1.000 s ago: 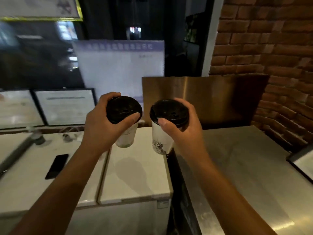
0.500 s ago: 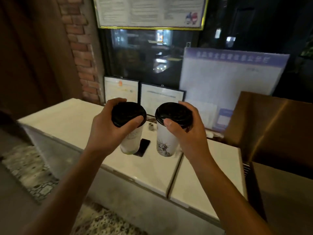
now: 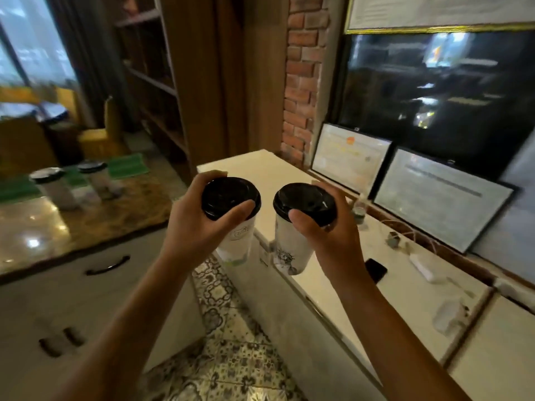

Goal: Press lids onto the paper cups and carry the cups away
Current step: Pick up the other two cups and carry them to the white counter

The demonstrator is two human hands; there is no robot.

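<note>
I hold two white paper cups in the air in front of me, each capped with a black lid. My left hand point(image 3: 194, 227) grips the left cup point(image 3: 236, 244) just under its lid point(image 3: 230, 196), thumb across the rim. My right hand point(image 3: 327, 238) grips the right cup point(image 3: 291, 250), which has a dark drawing near its base, with the thumb on its lid point(image 3: 304, 202). Two more lidded cups point(image 3: 55, 188) point(image 3: 98, 178) stand on the marble counter at the left.
A marble-topped counter point(image 3: 95, 224) with drawers is at my left. White chest units point(image 3: 405, 296) run along the right under framed notices, with a black phone point(image 3: 375, 270), cables and a charger on top. A patterned tile floor point(image 3: 231, 351) passes between them. Wooden shelves stand ahead.
The view has swung left: the steel counter and brick wall at the right are gone, and the marble counter, shelves and floor aisle have come into sight. Both hands keep the same grip on the cups.
</note>
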